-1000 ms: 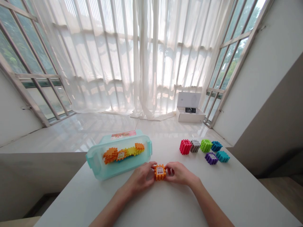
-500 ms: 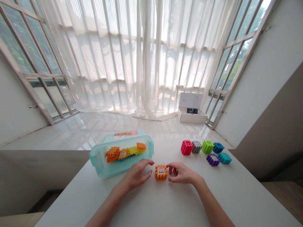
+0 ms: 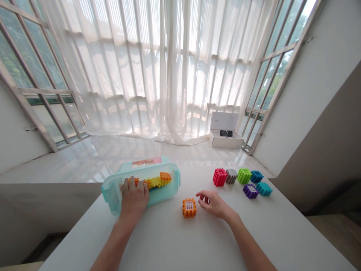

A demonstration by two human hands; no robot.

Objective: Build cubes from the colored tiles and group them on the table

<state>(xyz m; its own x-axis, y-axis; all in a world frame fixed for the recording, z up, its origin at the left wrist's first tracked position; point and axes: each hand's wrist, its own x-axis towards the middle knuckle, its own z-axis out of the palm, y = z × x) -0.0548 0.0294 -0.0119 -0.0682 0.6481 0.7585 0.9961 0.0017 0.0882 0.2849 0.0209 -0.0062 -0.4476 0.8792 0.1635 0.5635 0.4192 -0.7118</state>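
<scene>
My left hand (image 3: 133, 197) reaches over the near wall into the translucent teal bin (image 3: 165, 195), its fingers apart over the orange pieces at the bin's left end. Its fingertips are partly hidden, and I see nothing gripped. Yellow notched blocks (image 3: 154, 182) and an orange block (image 3: 165, 177) lie farther right in the bin. On the white table stands an orange cube (image 3: 188, 208) built of notched blocks, with a white window insert facing up. Just to its right hovers my right hand (image 3: 213, 203), open, fingers loosely bent and holding nothing, apart from the cube.
To the right stand a red cube (image 3: 219, 177), a grey one (image 3: 231, 176), a green one (image 3: 244, 175), a blue one (image 3: 257, 176), a purple one (image 3: 251, 191) and a teal piece (image 3: 264, 189). A white box (image 3: 226, 141) with a phone sits near the curtain (image 3: 175, 94).
My left hand has left the orange cube's side and moved left into the bin. My right hand has drawn slightly away from the cube. The view has shifted a little.
</scene>
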